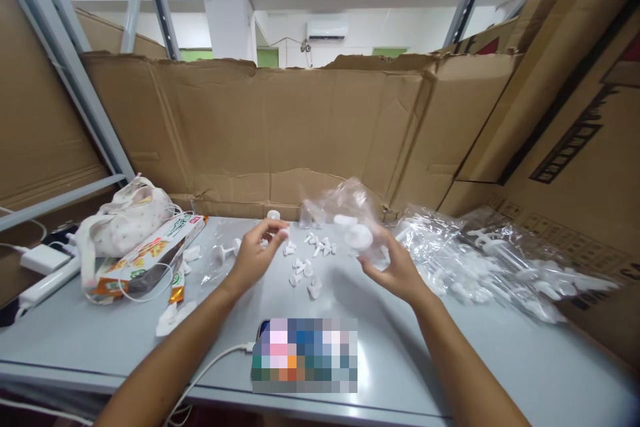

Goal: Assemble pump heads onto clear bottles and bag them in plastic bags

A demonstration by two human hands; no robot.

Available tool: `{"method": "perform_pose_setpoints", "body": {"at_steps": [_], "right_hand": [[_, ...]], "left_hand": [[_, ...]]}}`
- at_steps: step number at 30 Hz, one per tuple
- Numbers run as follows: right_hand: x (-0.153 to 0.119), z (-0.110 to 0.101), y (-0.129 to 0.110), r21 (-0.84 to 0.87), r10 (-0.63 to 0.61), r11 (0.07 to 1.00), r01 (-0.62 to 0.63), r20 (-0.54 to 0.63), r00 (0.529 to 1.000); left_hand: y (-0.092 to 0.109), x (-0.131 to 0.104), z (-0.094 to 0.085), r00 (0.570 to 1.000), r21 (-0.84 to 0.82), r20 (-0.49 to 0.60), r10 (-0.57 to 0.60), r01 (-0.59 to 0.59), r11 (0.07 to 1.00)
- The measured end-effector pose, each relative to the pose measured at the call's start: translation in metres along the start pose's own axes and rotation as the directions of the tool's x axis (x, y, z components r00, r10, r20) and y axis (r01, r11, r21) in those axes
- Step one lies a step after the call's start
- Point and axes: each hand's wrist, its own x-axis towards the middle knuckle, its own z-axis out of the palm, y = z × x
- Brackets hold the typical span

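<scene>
My left hand (259, 250) is over the middle of the grey table, its fingers pinched together at a small white piece too small to make out. My right hand (393, 263) grips a clear plastic bag (353, 197), blurred by motion, with a round white part (359, 237) showing in or against it. Between and below the hands lie several small white plastic pieces (299, 268). Another white part (227, 251) rests on clear wrap left of my left hand, and a white round piece (273, 215) stands just behind it.
Filled clear bags of white parts (470, 273) cover the table's right side. At the left are a white cloth bag (133, 213), a snack box (150, 253) and a power strip (50, 287). A cabled phone (305, 353), pixelated, lies in front. Cardboard (300, 127) walls the back.
</scene>
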Motion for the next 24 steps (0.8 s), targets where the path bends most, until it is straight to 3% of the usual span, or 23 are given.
{"method": "perform_pose_setpoints", "body": {"at_steps": [3, 5, 7, 9, 13, 16, 19, 22, 24], "right_hand": [[-0.001, 0.001, -0.008, -0.111, -0.127, 0.984, 0.140, 0.113, 0.985], [-0.001, 0.002, -0.012, -0.131, -0.170, 0.973, 0.191, 0.158, 0.973], [-0.001, 0.004, -0.013, -0.145, -0.181, 0.967, 0.207, 0.174, 0.968], [-0.001, 0.005, -0.013, -0.157, -0.181, 0.965, 0.209, 0.174, 0.968], [-0.002, 0.006, -0.010, -0.146, -0.180, 0.968, 0.204, 0.163, 0.970], [-0.003, 0.008, -0.008, -0.134, -0.188, 0.968, 0.212, 0.170, 0.967], [-0.003, 0.011, -0.007, -0.141, -0.200, 0.964, 0.226, 0.175, 0.964], [-0.004, 0.013, -0.006, -0.143, -0.198, 0.964, 0.222, 0.166, 0.966], [-0.004, 0.012, -0.006, -0.133, -0.192, 0.968, 0.212, 0.147, 0.970]], "left_hand": [[0.021, 0.013, -0.015, 0.999, -0.231, 0.000, -0.034, 0.033, 0.972], [0.033, 0.017, -0.022, 0.989, -0.294, 0.141, -0.047, 0.087, 0.952], [0.041, 0.020, -0.028, 0.943, -0.272, 0.330, -0.048, 0.144, 0.951], [0.046, 0.021, -0.034, 0.898, -0.215, 0.438, -0.034, 0.141, 0.966], [0.055, 0.023, -0.045, 0.910, -0.127, 0.412, 0.048, 0.006, 0.992], [0.060, 0.025, -0.046, 0.891, 0.103, 0.449, 0.061, -0.119, 0.988], [0.063, 0.024, -0.041, 0.887, 0.322, 0.455, 0.077, -0.244, 0.915], [0.064, 0.023, -0.036, 0.905, 0.364, 0.406, 0.123, -0.283, 0.887], [0.063, 0.022, -0.037, 0.938, 0.319, 0.315, 0.142, -0.246, 0.915]]}}
